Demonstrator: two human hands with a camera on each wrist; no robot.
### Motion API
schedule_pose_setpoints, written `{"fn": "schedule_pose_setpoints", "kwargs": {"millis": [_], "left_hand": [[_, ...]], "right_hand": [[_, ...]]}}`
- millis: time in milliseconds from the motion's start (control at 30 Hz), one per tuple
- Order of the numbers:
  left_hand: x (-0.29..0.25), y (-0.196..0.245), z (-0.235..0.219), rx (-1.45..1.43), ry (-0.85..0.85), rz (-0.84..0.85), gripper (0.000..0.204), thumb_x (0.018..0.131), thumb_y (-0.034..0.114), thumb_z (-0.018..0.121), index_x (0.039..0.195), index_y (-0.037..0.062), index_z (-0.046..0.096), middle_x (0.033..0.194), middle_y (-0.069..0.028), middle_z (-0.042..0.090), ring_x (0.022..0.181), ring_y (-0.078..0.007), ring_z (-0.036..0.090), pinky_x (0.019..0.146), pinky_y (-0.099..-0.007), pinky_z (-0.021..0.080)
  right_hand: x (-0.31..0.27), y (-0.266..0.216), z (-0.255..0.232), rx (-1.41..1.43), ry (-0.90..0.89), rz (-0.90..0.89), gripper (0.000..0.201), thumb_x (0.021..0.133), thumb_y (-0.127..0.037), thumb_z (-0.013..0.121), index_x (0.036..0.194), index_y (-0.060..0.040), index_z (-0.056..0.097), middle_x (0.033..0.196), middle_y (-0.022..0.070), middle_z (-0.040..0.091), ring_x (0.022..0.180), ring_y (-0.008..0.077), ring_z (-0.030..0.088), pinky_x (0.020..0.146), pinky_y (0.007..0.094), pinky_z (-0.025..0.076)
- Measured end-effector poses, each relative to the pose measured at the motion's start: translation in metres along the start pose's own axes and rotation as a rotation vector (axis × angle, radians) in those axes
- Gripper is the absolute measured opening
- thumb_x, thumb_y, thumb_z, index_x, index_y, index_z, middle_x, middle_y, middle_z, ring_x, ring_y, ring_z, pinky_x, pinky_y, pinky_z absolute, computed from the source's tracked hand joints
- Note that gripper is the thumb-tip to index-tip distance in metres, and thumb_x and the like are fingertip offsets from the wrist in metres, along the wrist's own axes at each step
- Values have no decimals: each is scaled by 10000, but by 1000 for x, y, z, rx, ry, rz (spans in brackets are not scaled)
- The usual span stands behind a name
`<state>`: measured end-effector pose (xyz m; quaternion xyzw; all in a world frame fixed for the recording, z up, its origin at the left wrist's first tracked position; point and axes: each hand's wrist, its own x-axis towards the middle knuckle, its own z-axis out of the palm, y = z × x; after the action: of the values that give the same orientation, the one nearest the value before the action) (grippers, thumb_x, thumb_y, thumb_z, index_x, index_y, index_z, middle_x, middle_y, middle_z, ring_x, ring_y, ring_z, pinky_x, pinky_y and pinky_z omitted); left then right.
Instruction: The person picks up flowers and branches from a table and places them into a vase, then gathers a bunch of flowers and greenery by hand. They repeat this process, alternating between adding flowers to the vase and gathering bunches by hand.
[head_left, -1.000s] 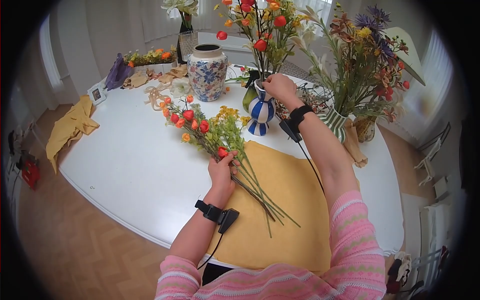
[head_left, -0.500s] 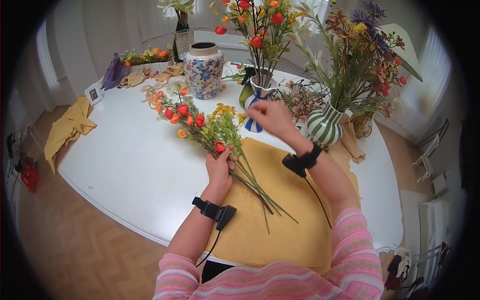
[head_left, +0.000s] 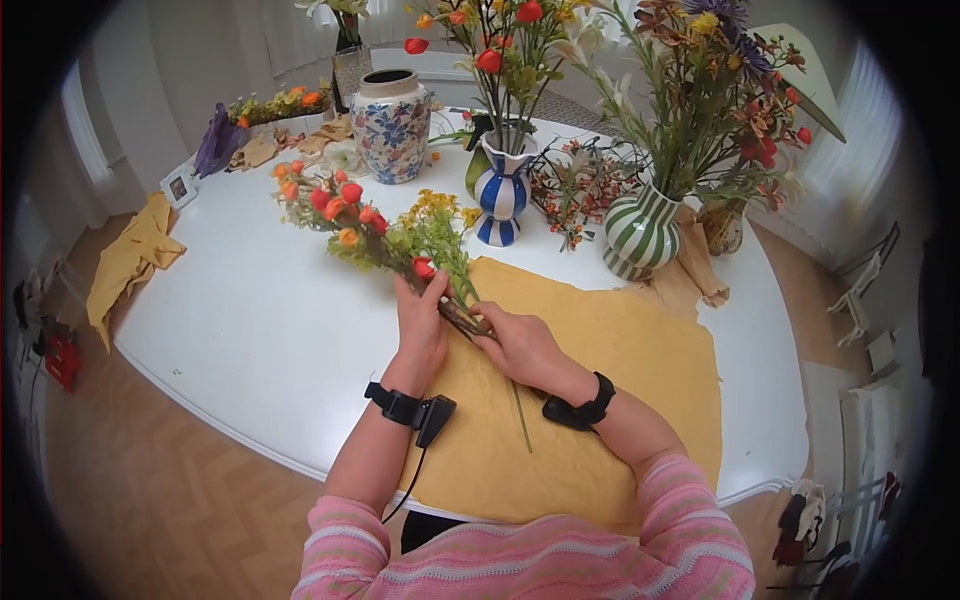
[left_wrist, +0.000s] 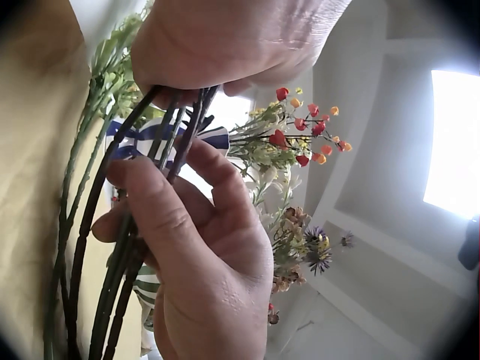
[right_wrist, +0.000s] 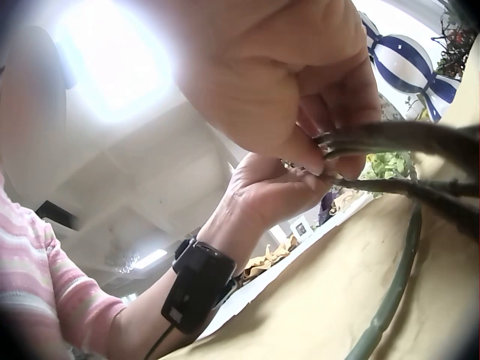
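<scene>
Closely paired, two hands grip flower stems over a yellow sheet

Both the left hand (head_left: pixel 424 330) and the right hand (head_left: pixel 525 348) are clamped on the dark stems of the red-and-orange artificial flower bunch (head_left: pixel 345 212), just beside each other, the left one nearer the blooms and the right one with thumb and fingertips pinching lower down. The bunch slants, blooms to the far left, above the left part of the mustard-yellow sheet (head_left: pixel 600 450). Yellow-flowered sprigs (head_left: pixel 437 212) lie close along its right side; whether a hand holds them cannot be told.

Around the hands, the sheet spreads right, its right edge lying on the white table (head_left: pixel 240 340) and its near edge by the table's rim. Bare white tabletop runs from the bunch to the left rim, where a crumpled yellow wrap (head_left: pixel 135 250) hangs over. Far side, the blue-and-white striped vase (head_left: pixel 500 200) stands just beyond the sheet, with the floral ceramic jar (head_left: pixel 390 135) to its left. To its right come berry sprigs (head_left: pixel 578 190), then the green-and-white striped vase (head_left: pixel 640 238).
</scene>
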<state>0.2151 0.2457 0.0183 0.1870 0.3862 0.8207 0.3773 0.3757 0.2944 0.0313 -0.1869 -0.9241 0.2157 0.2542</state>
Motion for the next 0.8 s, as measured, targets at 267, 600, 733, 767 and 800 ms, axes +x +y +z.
{"fn": "schedule_pose_setpoints", "kwargs": {"millis": [267, 600, 733, 767, 800], "left_hand": [[-6, 12, 4, -71, -224, 22, 571, 880, -5, 613, 1340, 138, 306, 1162, -99, 540, 1032, -212, 572, 865, -349, 478], [-9, 9, 9, -245, -298, 54, 912, 915, -85, 459, 1502, 298, -126, 1441, -209, 368, 1221, -365, 519, 927, -459, 528], [-9, 7, 9, -160, -288, 17, 884, 929, -70, 462, 1510, 273, -109, 1423, -195, 405, 1143, -336, 576, 872, -434, 560], [-8, 5, 8, -133, -308, 1, 867, 932, -66, 460, 1516, 261, -91, 1415, -190, 420, 1116, -323, 592, 862, -429, 566], [-7, 4, 6, -133, -306, -4, 867, 932, -66, 460, 1516, 261, -91, 1415, -190, 420, 1116, -323, 592, 862, -429, 566]], "right_hand": [[2, 10, -6, 440, 74, 222, 277, 886, -106, 630, 1152, -35, 595, 788, 91, 690, 637, 153, 651, 597, 284, 500], [5, 17, 6, 961, 99, 366, 201, 945, -56, 581, 1114, 52, 574, 889, 77, 678, 698, 52, 570, 622, 195, 462], [5, 15, 6, 889, 160, 349, 188, 913, -58, 634, 1069, 43, 607, 893, 42, 661, 762, 60, 602, 664, 196, 484], [5, 17, 5, 890, 160, 353, 188, 913, -58, 634, 1069, 43, 607, 893, 42, 661, 762, 60, 602, 664, 196, 484], [5, 18, 5, 877, 163, 346, 183, 907, -58, 642, 1059, 40, 611, 891, 34, 655, 771, 62, 605, 677, 198, 484]]}}
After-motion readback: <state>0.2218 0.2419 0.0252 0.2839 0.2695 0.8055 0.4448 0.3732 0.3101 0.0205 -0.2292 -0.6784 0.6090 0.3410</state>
